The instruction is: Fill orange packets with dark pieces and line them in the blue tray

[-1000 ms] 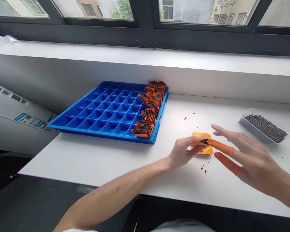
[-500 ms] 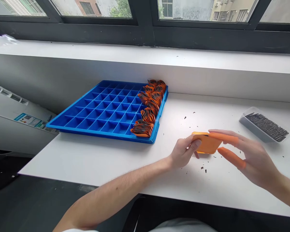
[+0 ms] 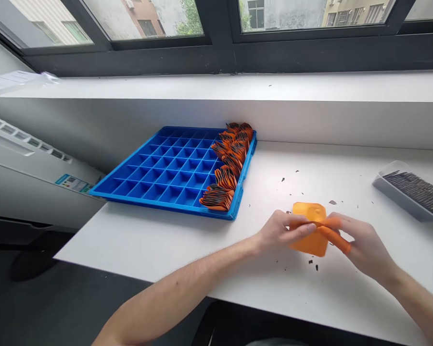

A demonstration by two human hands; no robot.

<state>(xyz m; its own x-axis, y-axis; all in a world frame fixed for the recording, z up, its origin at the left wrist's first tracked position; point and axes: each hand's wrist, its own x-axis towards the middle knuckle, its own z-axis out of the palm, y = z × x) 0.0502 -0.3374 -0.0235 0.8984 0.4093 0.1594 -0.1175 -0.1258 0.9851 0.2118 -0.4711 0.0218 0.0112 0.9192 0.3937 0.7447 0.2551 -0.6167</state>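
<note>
Between my two hands is a flat, squarish orange plastic piece (image 3: 310, 246), with a lighter yellow-orange part showing above my fingers. Thumb on top, my left hand (image 3: 286, 229) grips its middle from the left. My right hand (image 3: 361, 245) pinches at the same strip from the right, its thumb and forefinger covered by orange finger cots. The fingertips of both hands nearly meet, and they hide whatever lies between them. I cannot tell whether the piece is folded or opened out.
A blue compartment tray (image 3: 173, 192) stands at left, its right-hand cells packed with orange-and-black leaf-like pieces (image 3: 225, 180). At right, a clear plastic box (image 3: 393, 190) holds a row of thin dark strips (image 3: 418, 192). Dark scraps (image 3: 316, 267) litter the white table (image 3: 238, 259).
My right hand has come in from the right and closed at the orange piece. The piece now shows a part above and a part below my fingers. The camera view has shifted.
</note>
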